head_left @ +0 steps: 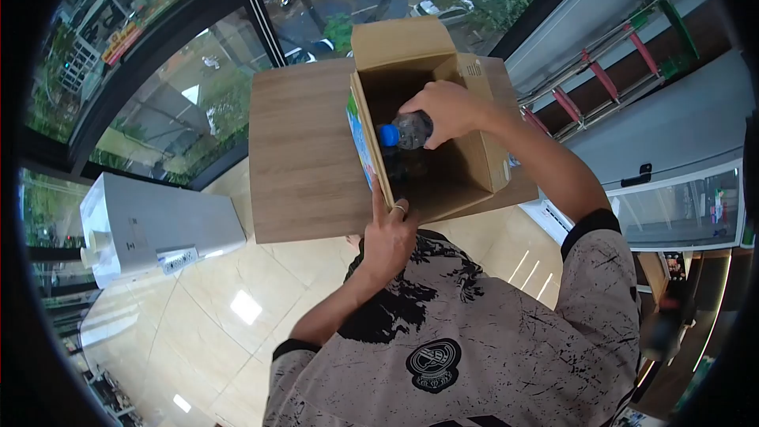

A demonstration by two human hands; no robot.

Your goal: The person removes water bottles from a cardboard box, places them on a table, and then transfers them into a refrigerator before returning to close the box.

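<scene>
An open cardboard box [482, 162] stands on a brown wooden table [300, 158], its far flap raised. Inside the box's opening, my right hand [451, 111] is wrapped round a clear plastic bottle [413, 130] with a blue cap, which lies tilted with the cap pointing left. My left hand [389, 237], with a ring on one finger, grips the near left edge of the box. The bottom of the box is dark; other shapes below the bottle are too dim to make out.
Left of the table is a white appliance [170, 225]. A ladder [593, 83] with red rungs leans at the right, near a glass-fronted cabinet [672, 205]. Beyond the table are large windows over a street. The floor [213, 308] is tiled.
</scene>
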